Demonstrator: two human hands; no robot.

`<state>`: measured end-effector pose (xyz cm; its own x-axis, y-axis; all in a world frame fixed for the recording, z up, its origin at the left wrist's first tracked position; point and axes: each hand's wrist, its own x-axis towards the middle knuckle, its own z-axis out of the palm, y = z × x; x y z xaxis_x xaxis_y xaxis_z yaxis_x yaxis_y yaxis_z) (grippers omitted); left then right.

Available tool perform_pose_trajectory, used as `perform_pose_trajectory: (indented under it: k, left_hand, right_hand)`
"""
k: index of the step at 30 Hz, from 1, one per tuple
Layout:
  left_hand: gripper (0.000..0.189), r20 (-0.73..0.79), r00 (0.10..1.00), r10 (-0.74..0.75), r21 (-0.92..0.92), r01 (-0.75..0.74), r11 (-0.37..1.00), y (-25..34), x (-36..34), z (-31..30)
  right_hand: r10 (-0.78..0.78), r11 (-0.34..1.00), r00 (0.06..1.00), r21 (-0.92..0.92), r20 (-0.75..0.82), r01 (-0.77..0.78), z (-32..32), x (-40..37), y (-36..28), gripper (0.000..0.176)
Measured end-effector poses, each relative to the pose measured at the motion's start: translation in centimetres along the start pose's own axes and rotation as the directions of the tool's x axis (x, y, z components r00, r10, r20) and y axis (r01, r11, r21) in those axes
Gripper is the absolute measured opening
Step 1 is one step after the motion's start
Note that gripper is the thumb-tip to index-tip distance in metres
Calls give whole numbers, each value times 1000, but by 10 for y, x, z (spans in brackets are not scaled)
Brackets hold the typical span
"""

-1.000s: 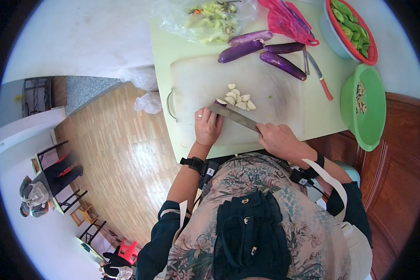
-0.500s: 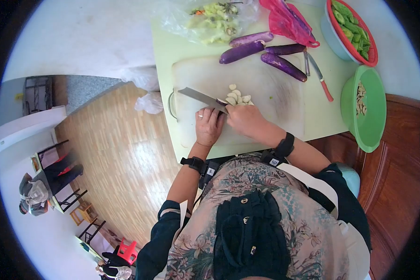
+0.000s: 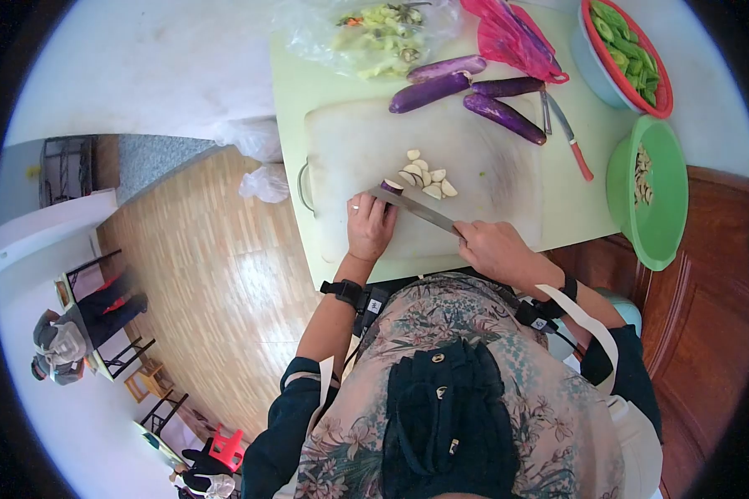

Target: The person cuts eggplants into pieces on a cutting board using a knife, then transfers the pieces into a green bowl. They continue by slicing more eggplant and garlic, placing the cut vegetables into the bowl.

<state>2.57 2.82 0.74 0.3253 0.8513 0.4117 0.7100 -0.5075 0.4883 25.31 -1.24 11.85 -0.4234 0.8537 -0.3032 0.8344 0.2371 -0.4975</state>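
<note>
On the white cutting board [image 3: 341,133], my left hand [image 3: 370,224] is closed on a purple eggplant piece [image 3: 392,187], most of it hidden under my fingers. My right hand [image 3: 501,252] grips the handle of a large knife [image 3: 420,211], whose blade reaches left to the cut end of that piece. Several pale eggplant chunks [image 3: 429,176] lie just beyond the blade. Whole purple eggplants [image 3: 429,92] rest along the far edge of the board. A peeler [image 3: 546,113] and a small red-handled knife [image 3: 571,137] lie at the board's right.
A green basin [image 3: 653,212] with cut pieces is at the table's right edge. Behind it stands a red basket [image 3: 667,91] of green vegetables. At the back are a pink bag [image 3: 516,41] and a clear bag [image 3: 324,37] of scraps. A person [image 3: 62,341] is far left.
My right hand has moved right and towards me, swinging the knife so its blade now points left from the hand. More of the chunks show. My left hand has barely moved.
</note>
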Motion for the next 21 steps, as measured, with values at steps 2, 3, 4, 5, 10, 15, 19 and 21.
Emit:
perform_pose_trajectory:
  k: [2, 3, 4, 5, 10, 15, 19, 21]
  left_hand:
    - [26, 10, 1000, -3, 8, 3, 1000, 0, 0, 0]
    - [26, 14, 1000, -7, 18, 6, 1000, 1, 0, 0]
    - [26, 15, 1000, -7, 17, 7, 1000, 0, 1, -1]
    - [26, 11, 1000, 8, 10, -8, 1000, 0, 1, -2]
    - [27, 12, 1000, 17, 22, -17, 1000, -1, 0, 0]
    - [30, -2, 1000, 12, -26, -12, 1000, -1, 0, 0]
    - [30, -5, 1000, 9, -27, -9, 1000, 0, -1, 1]
    - [29, -16, 999, 36, -60, -37, 997, -1, 1, -1]
  right_hand:
    - [18, 1000, 999, -5, 40, -17, 4, 1, 2, 19]
    - [32, 999, 996, -14, 79, -31, 5, 1, 3, 23]
    - [33, 999, 996, -14, 79, -32, 5, 4, 2, 23]
    - [-12, 999, 997, -33, 71, 14, 4, 8, -1, 21]
    - [-21, 1000, 999, -14, 32, 21, 28, 50, -9, 16]
    - [-61, 998, 995, -7, -77, 61, 28, 73, -23, 16]
    - [-15, 1000, 993, 23, -117, 18, 37, 80, -19, 18]
    - [42, 991, 987, 131, -153, -22, 40, 83, -13, 20]
